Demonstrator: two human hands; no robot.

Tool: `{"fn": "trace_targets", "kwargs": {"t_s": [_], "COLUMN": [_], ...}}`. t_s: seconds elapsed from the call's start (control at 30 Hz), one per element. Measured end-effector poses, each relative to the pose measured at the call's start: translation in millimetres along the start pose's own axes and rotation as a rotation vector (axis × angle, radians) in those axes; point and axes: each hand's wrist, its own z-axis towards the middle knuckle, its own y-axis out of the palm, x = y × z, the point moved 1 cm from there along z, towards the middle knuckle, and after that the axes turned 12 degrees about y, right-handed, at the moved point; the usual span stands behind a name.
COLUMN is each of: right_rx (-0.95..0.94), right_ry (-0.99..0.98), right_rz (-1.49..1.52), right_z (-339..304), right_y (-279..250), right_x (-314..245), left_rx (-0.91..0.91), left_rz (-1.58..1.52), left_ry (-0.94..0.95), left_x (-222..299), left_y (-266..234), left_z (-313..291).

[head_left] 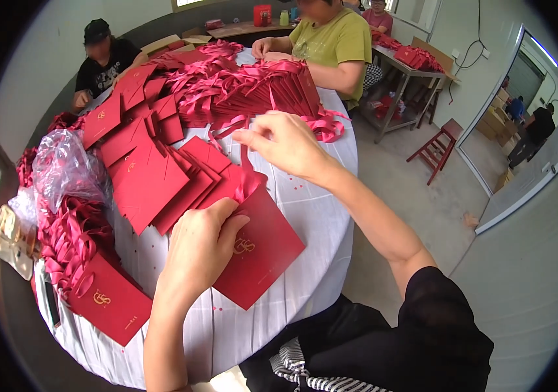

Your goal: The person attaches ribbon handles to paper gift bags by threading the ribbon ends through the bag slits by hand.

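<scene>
My left hand [200, 245] is closed on the upper edge of a flat red paper gift bag [269, 255] with a gold emblem, thumb lying across its front. From the bag's top a red ribbon [246, 160] runs up to my right hand [289, 144], whose thumb and fingers pinch it. The bag is tilted just above the white tablecloth [318, 215]. Beyond my left hand lies a spread pile of flat red bags [145, 176] without visible ribbons. Several loose ribbons [325, 127] lie on the cloth behind my right hand.
A dense row of ribboned bags [246, 91] fills the table's far side. More ribboned bags [109, 300] and clear plastic wrap [70, 166] lie at the left edge. Two co-workers sit across the table. On the right stand a red stool [437, 150] and a metal side table [410, 65].
</scene>
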Motion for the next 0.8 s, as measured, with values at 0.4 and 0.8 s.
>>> {"fn": "trace_targets", "kwargs": {"t_s": [0.4, 0.8], "right_rx": [-0.662, -0.752], "right_ry": [0.215, 0.112], "right_rz": [0.51, 1.278], "right_z": [-53, -30], "right_y": [-2, 6], "right_x": [31, -13], "left_rx": [-0.003, -0.065], "left_rz": [0.016, 0.037], "left_ry": [-0.001, 0.047], "left_x": [4, 10], "left_y": [0, 5], "left_z": [1, -2]}}
